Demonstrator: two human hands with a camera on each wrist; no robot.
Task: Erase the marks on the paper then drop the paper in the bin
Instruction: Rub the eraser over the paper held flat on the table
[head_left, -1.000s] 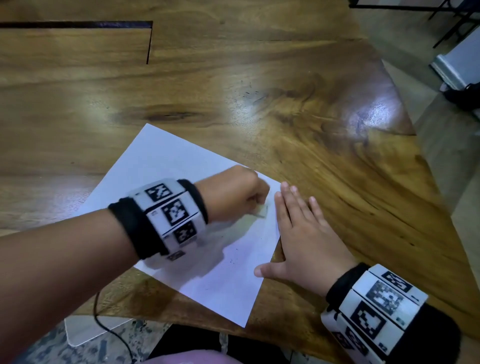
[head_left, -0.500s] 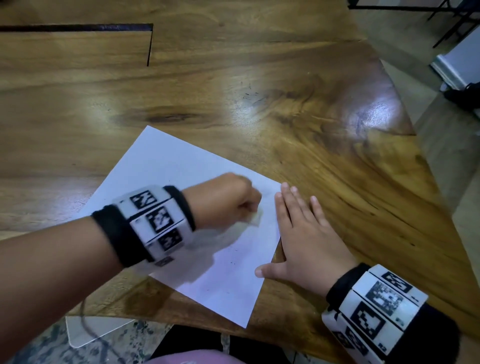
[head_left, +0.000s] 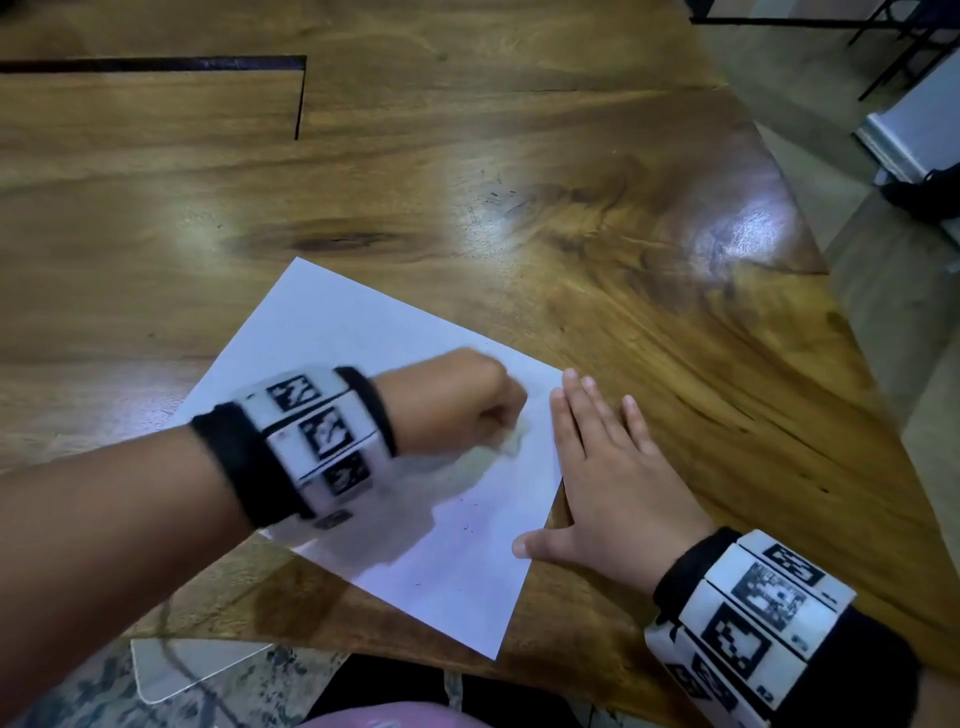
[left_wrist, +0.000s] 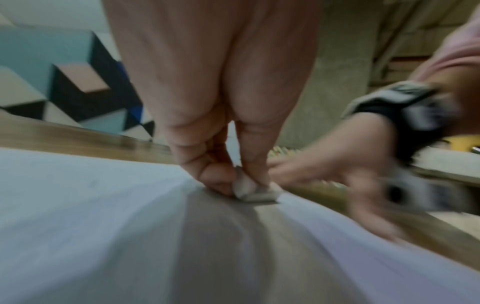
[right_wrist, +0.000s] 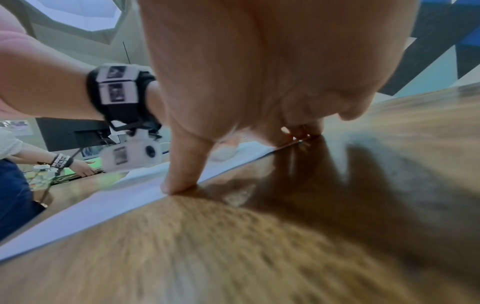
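A white sheet of paper (head_left: 332, 332) lies at an angle on the wooden table (head_left: 571, 182), near its front edge. My left hand (head_left: 457, 410) is curled round a small white eraser (head_left: 511, 441) and presses it onto the paper's right half; the left wrist view shows the eraser (left_wrist: 255, 192) pinched between thumb and fingers. My right hand (head_left: 608, 467) lies flat with straight fingers on the paper's right edge, the thumb on the sheet. A few small dark specks show on the paper (head_left: 467, 527). No bin is in view.
The table's right edge (head_left: 810, 249) drops to the floor. A thin cable (head_left: 171, 654) hangs below the front edge. In the right wrist view another person's hand (right_wrist: 83, 167) works at a bench in the background.
My left hand has slid back and forth over the paper with the eraser, first left and toward me, and is blurred now. The right hand and the paper have stayed put.
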